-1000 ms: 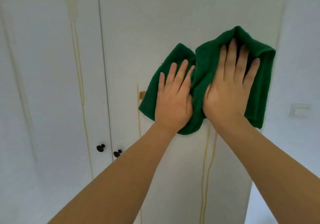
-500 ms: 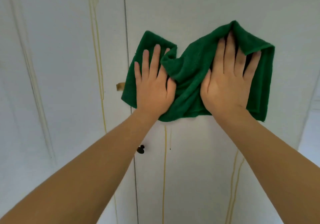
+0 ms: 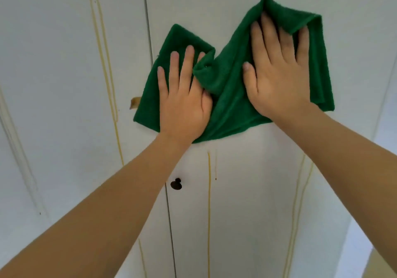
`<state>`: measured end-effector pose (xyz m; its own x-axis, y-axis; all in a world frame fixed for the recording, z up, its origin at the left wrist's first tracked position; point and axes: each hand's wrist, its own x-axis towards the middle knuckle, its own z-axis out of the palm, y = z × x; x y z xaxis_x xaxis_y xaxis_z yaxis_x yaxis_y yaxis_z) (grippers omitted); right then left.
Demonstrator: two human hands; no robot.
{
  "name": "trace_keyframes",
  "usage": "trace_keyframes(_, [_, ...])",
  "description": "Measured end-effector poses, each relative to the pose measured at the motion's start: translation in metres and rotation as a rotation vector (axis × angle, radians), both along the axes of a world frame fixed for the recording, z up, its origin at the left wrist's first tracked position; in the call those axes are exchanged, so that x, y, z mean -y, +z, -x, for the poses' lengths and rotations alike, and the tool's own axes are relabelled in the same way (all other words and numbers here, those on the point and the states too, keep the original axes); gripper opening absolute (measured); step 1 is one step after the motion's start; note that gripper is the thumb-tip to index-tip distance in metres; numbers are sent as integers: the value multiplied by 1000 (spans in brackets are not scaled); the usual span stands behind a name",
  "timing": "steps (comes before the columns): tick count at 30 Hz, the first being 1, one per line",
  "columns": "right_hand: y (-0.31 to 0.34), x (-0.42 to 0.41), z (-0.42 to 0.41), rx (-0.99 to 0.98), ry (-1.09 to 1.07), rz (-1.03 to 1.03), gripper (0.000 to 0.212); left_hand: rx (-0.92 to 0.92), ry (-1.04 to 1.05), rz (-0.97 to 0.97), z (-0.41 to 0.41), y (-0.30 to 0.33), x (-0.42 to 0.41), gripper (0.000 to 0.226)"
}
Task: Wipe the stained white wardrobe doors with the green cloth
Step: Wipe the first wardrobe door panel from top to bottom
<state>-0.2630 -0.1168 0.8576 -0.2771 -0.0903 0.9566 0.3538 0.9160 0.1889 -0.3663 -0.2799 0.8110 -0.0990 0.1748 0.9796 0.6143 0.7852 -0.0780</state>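
Observation:
The green cloth (image 3: 227, 97) lies bunched against the white wardrobe doors, straddling the seam between the left door (image 3: 64, 106) and the right door (image 3: 247, 192). My left hand (image 3: 182, 104) presses flat on the cloth's left part, fingers straight. My right hand (image 3: 277, 73) presses flat on its right part, fingertips tucked under a fold at the top. Yellow drip stains (image 3: 208, 202) run down both doors, and a brownish smear (image 3: 135, 102) shows just left of the cloth.
A black door knob (image 3: 176, 184) sits below my left wrist near the seam. Faint grey streaks mark the far-left door panel (image 3: 17, 149). A pale wall (image 3: 384, 127) borders the wardrobe on the right.
Both hands have slid the cloth leftward across the right door, from near its right edge to over the seam. The cloth has bunched up more between my hands.

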Motion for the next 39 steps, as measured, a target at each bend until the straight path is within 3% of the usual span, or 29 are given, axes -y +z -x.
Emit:
trace_keyframes(2, [2, 7, 4, -55, -27, 50, 62, -36, 7, -25, 6, 26, 7, 56])
trace_keyframes(5, [-41, 19, 10, -108, -46, 171, 62, 67, -10, -245, 0, 21, -1, 56])
trace_keyframes(7, [-93, 29, 12, -29, -63, 196, 63, 146, -21, -333, -7, 5, -10, 62])
trace_keyframes(10, [-134, 30, 9, 59, -52, 141, 61, 176, 22, -284, -10, -5, -11, 73])
trace_keyframes(13, [-85, 3, 0, 19, -27, 101, 60, 151, -2, -297, -10, 1, -11, 68])
trace_keyframes(17, [-22, -20, -12, -209, -61, 298, 62, 175, 10, -365, -17, 0, -23, 62])
trace_keyframes(20, [-73, 1, -5, -175, -70, 370, 63, 216, 28, -417, -25, 4, -32, 64])
trace_keyframes(24, [-126, -8, -12, 26, -8, 174, 61, 221, 7, -336, -32, 0, -38, 71])
trace_keyframes(27, [-72, -33, -24, 17, -5, 76, 61, 230, 5, -379, -40, -2, -54, 69])
trace_keyframes(30, [-1, -68, -41, -95, -46, 115, 61, 232, 23, -411, -49, -2, -71, 67])
trace_keyframes(32, [13, -80, -46, -159, -44, 148, 60, 232, 25, -435, -54, -1, -82, 67])
trace_keyframes(35, [-50, -64, -39, -199, -43, 312, 62, 244, 20, -467, -57, 0, -91, 68])
trace_keyframes(39, [-133, -58, -44, 24, 21, 196, 61, 253, 46, -412, -58, -4, -90, 71])
